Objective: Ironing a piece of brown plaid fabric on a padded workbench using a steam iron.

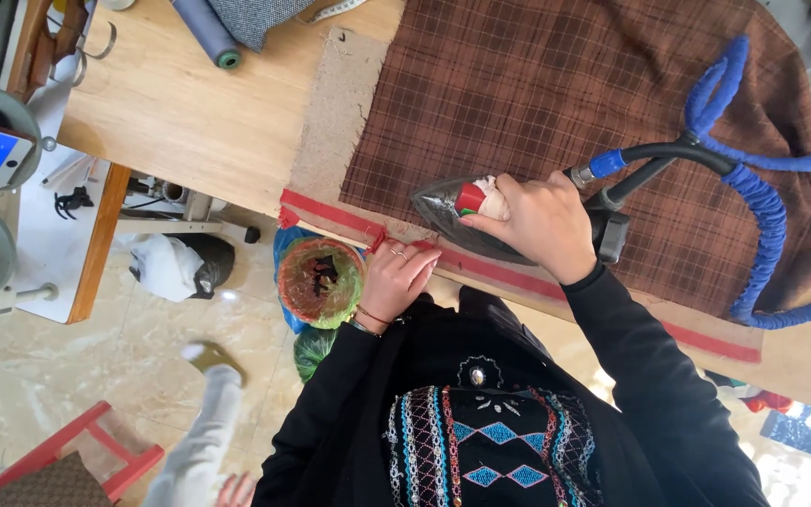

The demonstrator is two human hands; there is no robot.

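Metal iron: we see the steam iron (466,214) resting sole-down on the near edge of the brown plaid fabric (556,103); we judge it heavy, rigid and hot, best taken by its top handle.
Right hand: our right hand (532,225) is closed around that handle.
Left hand: our left hand (396,274), fingers curled, presses the red-edged border (518,277) just near the iron's tip.
Fabric: soft, limp, likely to shift unless pinned.
Hose: 1 blue-wrapped hose (753,197) loops right of the iron.
Table: wooden table (190,113) carries a grey thread cone (206,30) at far left.
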